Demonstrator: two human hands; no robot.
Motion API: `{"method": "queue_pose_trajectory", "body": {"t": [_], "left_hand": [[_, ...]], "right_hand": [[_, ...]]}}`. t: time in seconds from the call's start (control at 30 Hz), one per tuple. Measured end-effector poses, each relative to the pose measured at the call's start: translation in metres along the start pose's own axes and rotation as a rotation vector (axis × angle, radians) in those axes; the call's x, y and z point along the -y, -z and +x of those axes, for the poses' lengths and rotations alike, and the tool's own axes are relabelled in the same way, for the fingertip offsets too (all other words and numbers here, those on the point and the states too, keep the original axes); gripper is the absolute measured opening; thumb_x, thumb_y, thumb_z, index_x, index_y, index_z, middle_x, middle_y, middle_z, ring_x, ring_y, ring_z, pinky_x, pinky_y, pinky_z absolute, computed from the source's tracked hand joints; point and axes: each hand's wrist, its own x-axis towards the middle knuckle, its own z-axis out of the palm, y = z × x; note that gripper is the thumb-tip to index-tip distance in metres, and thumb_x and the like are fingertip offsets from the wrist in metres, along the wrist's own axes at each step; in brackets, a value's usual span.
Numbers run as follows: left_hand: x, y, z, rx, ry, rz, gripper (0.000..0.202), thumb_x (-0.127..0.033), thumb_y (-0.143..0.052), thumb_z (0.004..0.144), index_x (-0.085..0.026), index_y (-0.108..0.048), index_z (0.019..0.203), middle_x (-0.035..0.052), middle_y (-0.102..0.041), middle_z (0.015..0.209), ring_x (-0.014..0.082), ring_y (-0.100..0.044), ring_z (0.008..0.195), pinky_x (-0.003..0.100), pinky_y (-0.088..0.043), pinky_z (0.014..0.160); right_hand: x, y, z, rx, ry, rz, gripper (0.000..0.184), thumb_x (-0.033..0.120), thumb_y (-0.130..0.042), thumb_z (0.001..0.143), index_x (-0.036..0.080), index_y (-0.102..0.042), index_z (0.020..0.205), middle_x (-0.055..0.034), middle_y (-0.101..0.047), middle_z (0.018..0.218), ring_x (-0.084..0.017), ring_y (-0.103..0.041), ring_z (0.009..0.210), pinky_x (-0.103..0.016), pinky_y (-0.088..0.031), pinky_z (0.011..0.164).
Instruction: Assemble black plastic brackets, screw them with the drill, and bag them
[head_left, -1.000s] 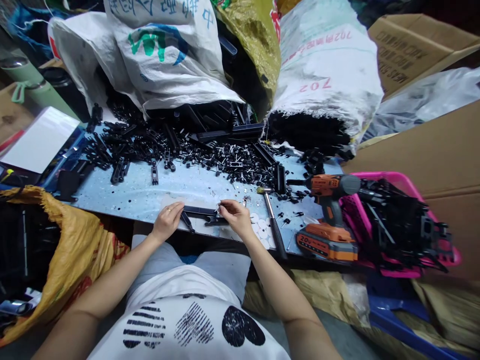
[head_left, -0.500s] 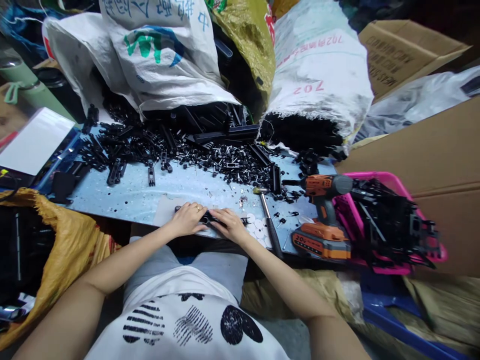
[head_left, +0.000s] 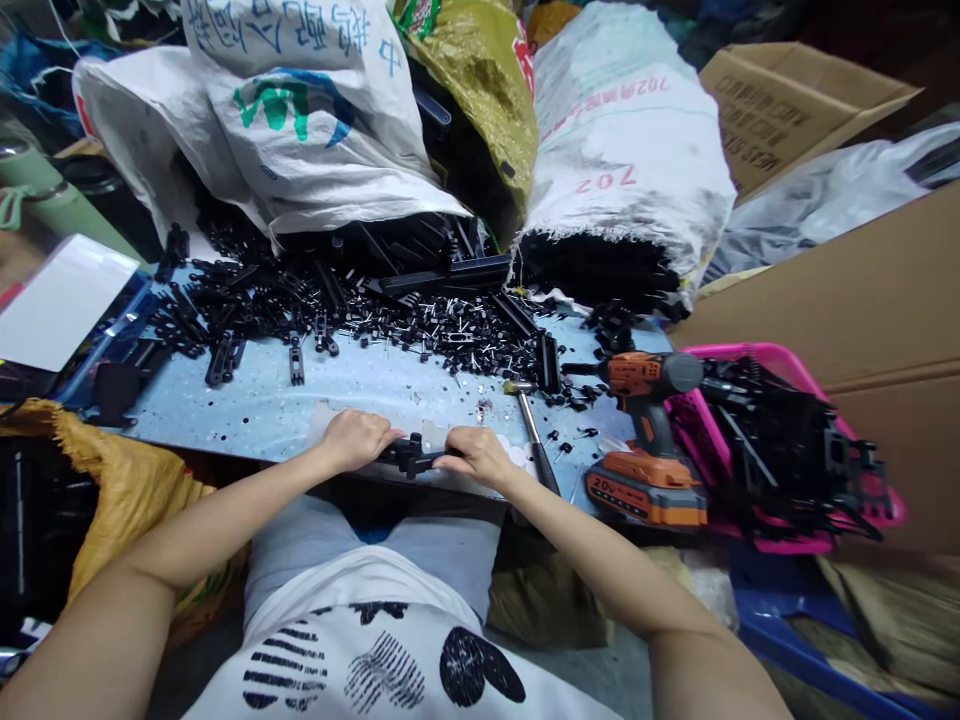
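My left hand (head_left: 357,438) and my right hand (head_left: 477,454) are both closed on a black plastic part (head_left: 414,456) at the near edge of the pale blue worktable (head_left: 277,395). The part spans between the two hands, one end in each grip. A heap of small black plastic pieces and pins (head_left: 420,325) lies across the back of the table. Just right of my right hand lie a hammer (head_left: 534,432) and some white round pads (head_left: 519,456).
An orange cordless drill (head_left: 645,430) stands at the table's right end beside a pink basket (head_left: 780,440) full of black parts. White woven sacks (head_left: 637,150) spill black parts at the back. A yellow sack (head_left: 112,480) sits at left, cardboard boxes (head_left: 862,300) at right.
My hands came together from apart, pressed down on the black pieces, and now grip the joined part at the table's near edge. The camera view shifted slightly.
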Motion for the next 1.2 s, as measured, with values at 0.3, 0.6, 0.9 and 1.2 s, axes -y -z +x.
{"method": "queue_pose_trajectory", "body": {"t": [0.3, 0.6, 0.9, 1.2], "left_hand": [[-0.029, 0.054, -0.010, -0.023, -0.234, -0.235, 0.060, -0.049, -0.021, 0.095, -0.019, -0.057, 0.058, 0.0055, -0.058, 0.052, 0.0146, -0.054, 0.047, 0.026, -0.038, 0.048], [-0.110, 0.061, -0.048, -0.516, -0.369, -0.786, 0.057, -0.052, -0.012, 0.095, -0.018, -0.055, 0.081, 0.0025, -0.055, 0.062, 0.0125, -0.053, 0.057, 0.026, -0.042, 0.055], [-0.012, -0.009, 0.011, -0.382, -0.189, 0.118, 0.067, -0.067, -0.034, 0.084, -0.021, -0.050, 0.131, 0.0123, -0.062, 0.093, 0.0207, -0.059, 0.081, 0.032, -0.045, 0.074], [0.048, 0.003, 0.067, -0.232, 0.410, 0.221, 0.047, -0.040, -0.046, 0.089, -0.009, -0.048, 0.124, 0.0200, -0.053, 0.117, 0.0311, -0.047, 0.110, 0.042, -0.038, 0.090]], "right_hand": [[0.034, 0.061, -0.017, -0.096, 0.264, 0.182, 0.066, 0.066, -0.016, 0.090, 0.018, -0.053, 0.063, -0.0039, -0.050, 0.053, -0.013, -0.047, 0.050, -0.028, -0.026, 0.050], [0.120, 0.003, -0.006, -0.729, 0.361, 1.031, 0.061, 0.073, -0.019, 0.084, 0.022, -0.051, 0.088, -0.0050, -0.054, 0.076, -0.017, -0.055, 0.069, -0.032, -0.046, 0.063], [-0.009, 0.012, 0.120, -0.545, -0.013, 0.439, 0.034, 0.045, -0.042, 0.089, 0.019, -0.053, 0.108, -0.0121, -0.054, 0.120, -0.025, -0.045, 0.116, -0.044, -0.034, 0.100], [-0.095, 0.069, 0.255, 0.016, -0.124, -0.335, 0.045, 0.015, -0.053, 0.080, 0.017, -0.050, 0.125, -0.0134, -0.055, 0.121, -0.029, -0.045, 0.111, -0.046, -0.033, 0.092]]}}
